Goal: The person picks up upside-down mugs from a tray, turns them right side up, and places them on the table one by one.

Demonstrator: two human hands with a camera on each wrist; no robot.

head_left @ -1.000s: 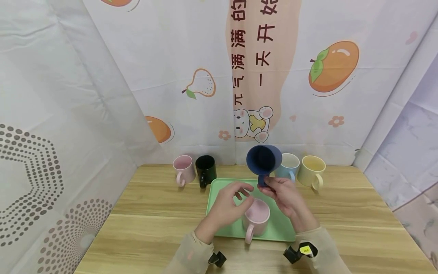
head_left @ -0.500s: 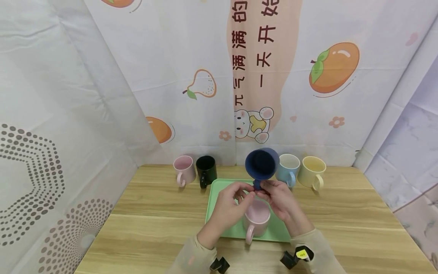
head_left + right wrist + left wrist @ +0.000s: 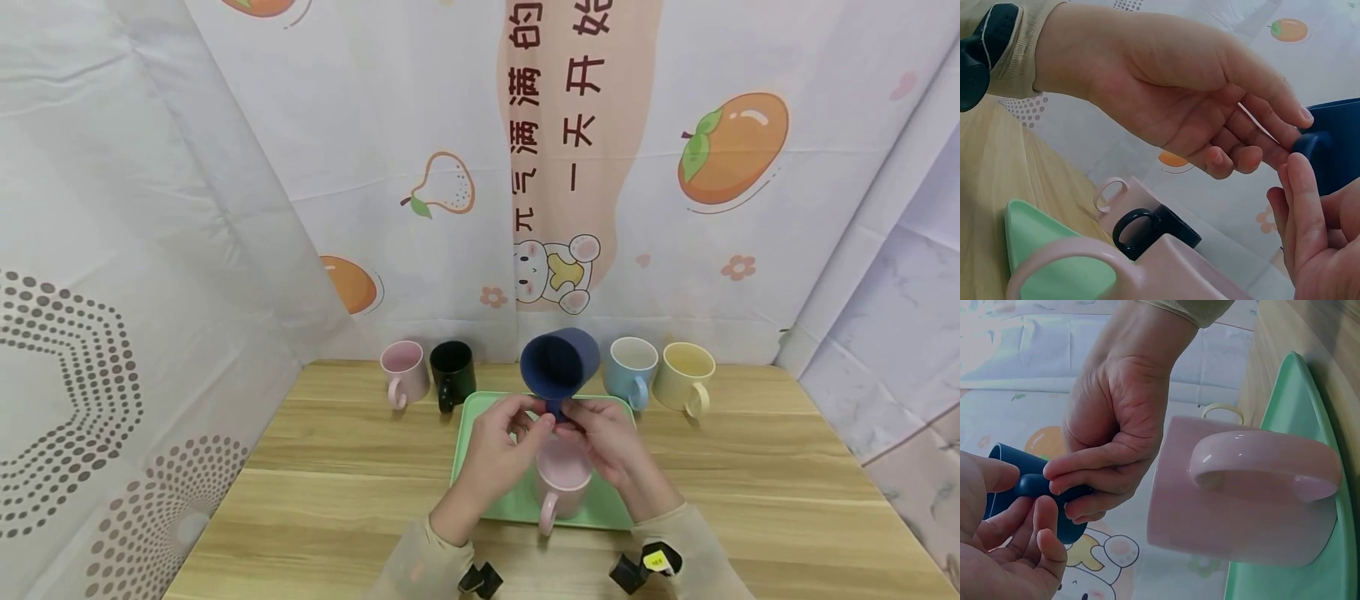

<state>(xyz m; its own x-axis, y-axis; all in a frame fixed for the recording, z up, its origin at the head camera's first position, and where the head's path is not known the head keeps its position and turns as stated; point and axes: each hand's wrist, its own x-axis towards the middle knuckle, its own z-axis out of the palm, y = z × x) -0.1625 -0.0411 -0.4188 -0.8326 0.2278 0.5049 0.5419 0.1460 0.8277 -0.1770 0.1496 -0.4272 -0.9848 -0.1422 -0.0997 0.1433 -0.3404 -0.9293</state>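
Note:
A dark blue mug (image 3: 561,364) is held tilted above the tray, its opening toward me and its handle pointing down. My left hand (image 3: 497,450) pinches the handle between thumb and index finger. From the other side, my right hand (image 3: 617,443) grips the same handle with its fingers curled. Below the hands, a pink mug (image 3: 564,487) stands upright on the green tray (image 3: 611,504), handle facing me. In the left wrist view, the blue mug's handle (image 3: 1034,485) shows between both hands' fingertips. Fingers partly cover the handle in every view.
Along the table's back edge stand a pink mug (image 3: 405,371) and a black mug (image 3: 453,375) on the left. A light blue mug (image 3: 626,379) and a yellow mug (image 3: 678,383) stand on the right. Behind them hangs a printed white curtain (image 3: 450,275).
The blue mug has moved left and slightly down in my right hand. My left hand, apart from the mug a second ago, now pinches its handle.

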